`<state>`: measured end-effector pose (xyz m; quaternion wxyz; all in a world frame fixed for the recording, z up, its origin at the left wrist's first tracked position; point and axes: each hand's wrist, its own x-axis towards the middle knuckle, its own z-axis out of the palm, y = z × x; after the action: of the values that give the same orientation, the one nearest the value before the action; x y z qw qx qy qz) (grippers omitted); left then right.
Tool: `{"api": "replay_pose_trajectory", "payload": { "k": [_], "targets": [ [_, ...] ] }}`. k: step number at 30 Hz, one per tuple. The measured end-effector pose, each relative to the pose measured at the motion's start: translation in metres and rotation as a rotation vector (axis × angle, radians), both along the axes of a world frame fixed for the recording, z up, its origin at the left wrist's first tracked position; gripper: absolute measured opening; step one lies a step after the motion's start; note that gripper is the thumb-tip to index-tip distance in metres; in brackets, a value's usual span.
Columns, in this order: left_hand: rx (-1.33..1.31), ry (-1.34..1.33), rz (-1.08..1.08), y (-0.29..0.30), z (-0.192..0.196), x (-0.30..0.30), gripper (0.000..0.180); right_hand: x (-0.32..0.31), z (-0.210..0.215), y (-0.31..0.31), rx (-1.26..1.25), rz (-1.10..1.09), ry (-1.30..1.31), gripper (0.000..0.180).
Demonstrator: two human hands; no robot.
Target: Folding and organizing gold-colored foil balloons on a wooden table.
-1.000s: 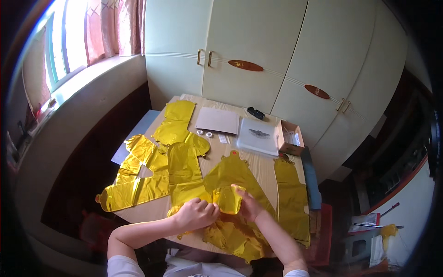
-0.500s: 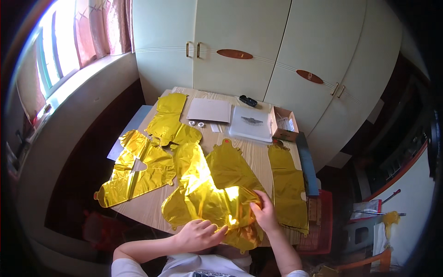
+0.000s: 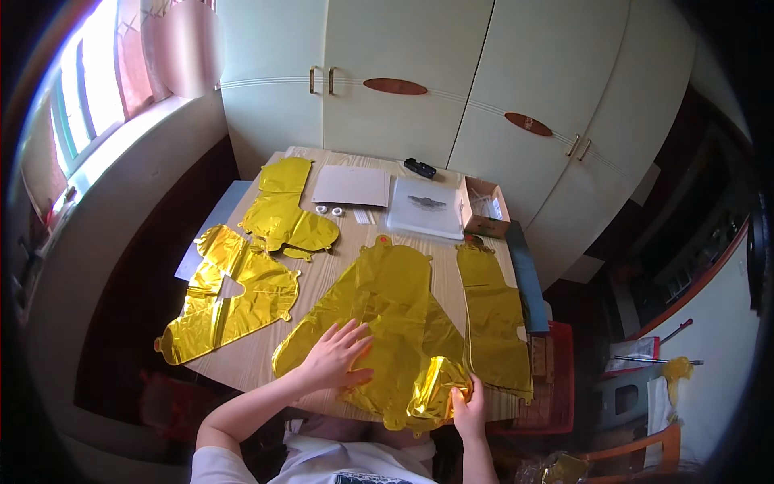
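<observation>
A flat gold foil balloon (image 3: 393,298) lies spread at the table's near middle, its lower part by the front edge. My left hand (image 3: 335,355) rests over its left side with the fingers stretched apart, holding nothing. My right hand (image 3: 469,410) pinches a crumpled, shiny foil piece (image 3: 439,387) at the balloon's lower right; whether this is a folded part of the same balloon or another one, I cannot tell. More flat gold balloons lie around it: one at the left (image 3: 234,294), one farther back (image 3: 286,210), and one at the right (image 3: 493,315).
Along the table's (image 3: 322,274) back are a pale flat sheet (image 3: 351,185), two small white rolls (image 3: 329,210), a clear plastic bag (image 3: 430,211), a black object (image 3: 419,168) and an open box (image 3: 485,208). A red crate (image 3: 564,387) stands at the right, below the table.
The raised, bunched foil has come down flat on the table. My left hand has moved forward and opened over it; my right hand has moved slightly lower, still gripping foil.
</observation>
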<state>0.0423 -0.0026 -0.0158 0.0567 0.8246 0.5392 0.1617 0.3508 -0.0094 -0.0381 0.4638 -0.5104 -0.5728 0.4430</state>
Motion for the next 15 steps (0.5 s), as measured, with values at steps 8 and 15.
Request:
{"api": "replay_pose_trajectory", "payload": {
  "k": [8,15],
  "targets": [
    [0.066,0.103,-0.186,0.066,-0.009,-0.004,0.075,0.006,-0.014,0.008,-0.038,0.092,-0.050,0.036],
    [0.088,0.131,-0.204,0.076,-0.022,-0.014,0.071,0.007,-0.023,0.009,-0.081,0.090,-0.070,0.040]
  ]
}}
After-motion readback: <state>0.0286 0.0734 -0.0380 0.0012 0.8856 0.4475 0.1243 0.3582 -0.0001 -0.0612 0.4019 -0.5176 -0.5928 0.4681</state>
